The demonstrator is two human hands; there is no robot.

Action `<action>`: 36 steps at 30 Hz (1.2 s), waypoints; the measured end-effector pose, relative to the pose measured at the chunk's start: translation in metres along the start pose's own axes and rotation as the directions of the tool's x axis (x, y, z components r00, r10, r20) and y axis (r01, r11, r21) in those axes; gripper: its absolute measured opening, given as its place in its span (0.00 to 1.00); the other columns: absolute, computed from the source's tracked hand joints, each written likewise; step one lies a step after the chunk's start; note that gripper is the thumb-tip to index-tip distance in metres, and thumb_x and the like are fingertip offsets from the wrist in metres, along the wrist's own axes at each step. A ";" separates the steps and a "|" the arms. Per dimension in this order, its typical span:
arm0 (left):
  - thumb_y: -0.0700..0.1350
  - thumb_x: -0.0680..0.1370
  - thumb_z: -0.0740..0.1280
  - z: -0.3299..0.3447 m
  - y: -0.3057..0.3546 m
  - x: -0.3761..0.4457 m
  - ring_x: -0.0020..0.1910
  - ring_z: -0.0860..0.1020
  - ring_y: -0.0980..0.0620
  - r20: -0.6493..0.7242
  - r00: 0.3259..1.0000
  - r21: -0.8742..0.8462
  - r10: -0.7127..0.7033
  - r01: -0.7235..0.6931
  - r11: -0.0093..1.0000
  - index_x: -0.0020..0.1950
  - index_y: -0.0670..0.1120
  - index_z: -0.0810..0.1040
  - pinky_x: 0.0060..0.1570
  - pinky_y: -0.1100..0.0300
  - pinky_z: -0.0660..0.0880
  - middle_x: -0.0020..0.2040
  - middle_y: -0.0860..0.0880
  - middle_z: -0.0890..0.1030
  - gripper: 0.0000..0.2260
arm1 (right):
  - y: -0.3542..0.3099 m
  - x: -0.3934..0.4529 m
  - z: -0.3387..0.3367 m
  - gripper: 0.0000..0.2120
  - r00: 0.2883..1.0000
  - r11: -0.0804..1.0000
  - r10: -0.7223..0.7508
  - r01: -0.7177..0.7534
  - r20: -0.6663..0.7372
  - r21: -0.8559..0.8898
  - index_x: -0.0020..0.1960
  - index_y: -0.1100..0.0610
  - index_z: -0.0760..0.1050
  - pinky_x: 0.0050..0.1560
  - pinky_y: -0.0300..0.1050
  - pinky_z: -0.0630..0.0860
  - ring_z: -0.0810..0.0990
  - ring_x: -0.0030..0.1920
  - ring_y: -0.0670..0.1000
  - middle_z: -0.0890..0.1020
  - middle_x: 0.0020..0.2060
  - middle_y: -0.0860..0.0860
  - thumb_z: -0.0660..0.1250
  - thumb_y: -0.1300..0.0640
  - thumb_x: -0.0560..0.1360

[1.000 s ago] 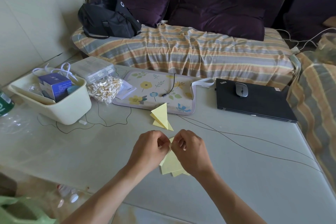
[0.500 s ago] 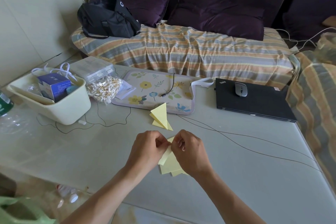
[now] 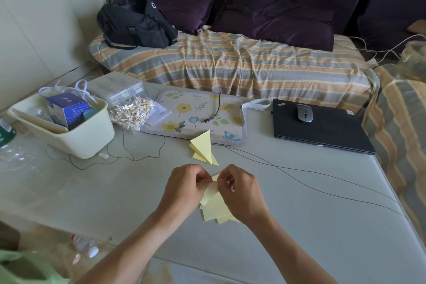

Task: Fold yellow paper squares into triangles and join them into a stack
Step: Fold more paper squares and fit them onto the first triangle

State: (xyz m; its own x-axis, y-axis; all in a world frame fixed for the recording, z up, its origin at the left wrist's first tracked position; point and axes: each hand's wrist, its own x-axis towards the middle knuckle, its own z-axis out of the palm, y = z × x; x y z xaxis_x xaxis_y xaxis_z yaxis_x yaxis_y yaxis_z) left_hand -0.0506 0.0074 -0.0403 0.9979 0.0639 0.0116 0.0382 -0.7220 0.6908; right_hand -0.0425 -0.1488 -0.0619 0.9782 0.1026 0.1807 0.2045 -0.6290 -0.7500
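1. Your left hand (image 3: pixel 184 188) and right hand (image 3: pixel 238 191) both pinch one yellow paper sheet (image 3: pixel 211 192) at its top, above the loose yellow squares (image 3: pixel 216 213) on the table (image 3: pixel 299 226).
2. Folded triangles (image 3: pixel 204 148) lie just beyond, beside the floral mat (image 3: pixel 196 113).

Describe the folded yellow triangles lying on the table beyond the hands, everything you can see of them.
The folded yellow triangles are pale yellow paper, creased sharply, nested into a small stack of overlapping pieces. One pointed tip rises toward the floral mat, overlapping its near edge; the lower points splay out on the grey table. Neither hand touches them: they lie just beyond the left hand and right hand. A thin dark cable runs close by to their right.
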 end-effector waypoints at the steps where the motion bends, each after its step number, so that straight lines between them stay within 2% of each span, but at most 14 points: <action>1: 0.45 0.76 0.74 0.000 -0.001 0.000 0.39 0.81 0.59 0.007 1.000 0.010 -0.003 0.003 1.000 0.42 0.49 0.85 0.36 0.68 0.72 0.38 0.57 0.84 0.03 | 0.000 -0.001 0.000 0.04 1.000 1.000 -0.010 0.010 0.019 0.014 0.42 0.56 0.77 0.36 0.31 0.69 0.75 0.37 0.43 0.78 0.36 0.45 0.68 0.63 0.75; 5: 0.44 0.77 0.73 0.003 -0.002 -0.001 0.41 0.81 0.55 0.020 1.000 0.075 0.003 -0.004 0.997 0.42 0.51 0.85 0.38 0.62 0.72 0.39 0.57 0.85 0.05 | -0.001 -0.004 0.000 0.04 0.996 1.000 -0.014 0.011 0.092 0.029 0.43 0.53 0.78 0.38 0.31 0.70 0.76 0.37 0.39 0.79 0.36 0.41 0.68 0.60 0.76; 14: 0.47 0.77 0.73 0.003 -0.004 -0.003 0.41 0.82 0.53 0.033 0.999 0.109 0.042 -0.045 0.993 0.42 0.52 0.84 0.41 0.55 0.78 0.40 0.57 0.85 0.04 | -0.003 -0.004 0.002 0.05 0.994 0.994 -0.099 0.101 0.038 -0.053 0.39 0.56 0.77 0.36 0.30 0.67 0.73 0.34 0.39 0.74 0.32 0.39 0.66 0.64 0.72; 18: 0.47 0.76 0.73 0.003 -0.003 -0.003 0.41 0.82 0.54 0.022 0.999 0.100 0.050 -0.052 0.994 0.42 0.52 0.84 0.41 0.55 0.78 0.39 0.57 0.84 0.04 | -0.002 -0.004 0.002 0.06 0.995 0.995 -0.087 0.089 0.037 -0.049 0.39 0.55 0.77 0.35 0.32 0.67 0.73 0.34 0.41 0.76 0.33 0.40 0.66 0.63 0.73; 23: 0.47 0.76 0.74 0.001 0.001 -0.002 0.40 0.81 0.60 -0.021 0.999 -0.010 0.039 -0.040 0.999 0.42 0.52 0.85 0.42 0.58 0.78 0.38 0.60 0.84 0.03 | -0.003 0.000 -0.001 0.05 1.000 1.000 -0.023 0.023 -0.014 -0.006 0.41 0.56 0.77 0.36 0.33 0.69 0.75 0.36 0.45 0.79 0.35 0.45 0.68 0.63 0.74; 26: 0.46 0.76 0.74 -0.001 -0.001 -0.001 0.40 0.81 0.61 -0.059 0.998 -0.001 0.030 -0.030 1.000 0.42 0.52 0.84 0.44 0.58 0.79 0.39 0.60 0.83 0.03 | -0.002 0.002 -0.002 0.04 0.999 1.000 -0.011 0.010 -0.036 -0.009 0.41 0.57 0.76 0.37 0.35 0.69 0.75 0.37 0.48 0.79 0.36 0.47 0.67 0.63 0.75; 32: 0.45 0.77 0.72 0.001 -0.002 -0.002 0.41 0.81 0.60 -0.023 0.999 0.027 0.044 -0.043 0.999 0.43 0.52 0.84 0.44 0.58 0.78 0.41 0.58 0.83 0.04 | -0.002 -0.001 -0.003 0.04 0.999 0.997 0.002 -0.005 0.052 0.074 0.42 0.54 0.79 0.40 0.30 0.71 0.78 0.42 0.44 0.82 0.38 0.45 0.72 0.58 0.75; 36: 0.45 0.77 0.73 0.001 -0.001 0.000 0.42 0.81 0.59 -0.020 0.998 0.005 0.055 -0.055 0.998 0.45 0.52 0.84 0.46 0.58 0.79 0.41 0.58 0.83 0.03 | -0.005 -0.001 -0.002 0.05 0.999 0.997 -0.005 0.002 0.042 0.077 0.41 0.55 0.78 0.39 0.35 0.72 0.78 0.41 0.46 0.82 0.37 0.47 0.71 0.60 0.76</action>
State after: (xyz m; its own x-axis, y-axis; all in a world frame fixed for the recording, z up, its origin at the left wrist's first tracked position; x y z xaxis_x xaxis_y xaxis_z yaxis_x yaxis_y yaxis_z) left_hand -0.0510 0.0076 -0.0419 0.9972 0.0378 0.0647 -0.0168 -0.7280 0.6853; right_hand -0.0442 -0.1477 -0.0570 0.9778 0.1379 0.1579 0.2086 -0.5676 -0.7965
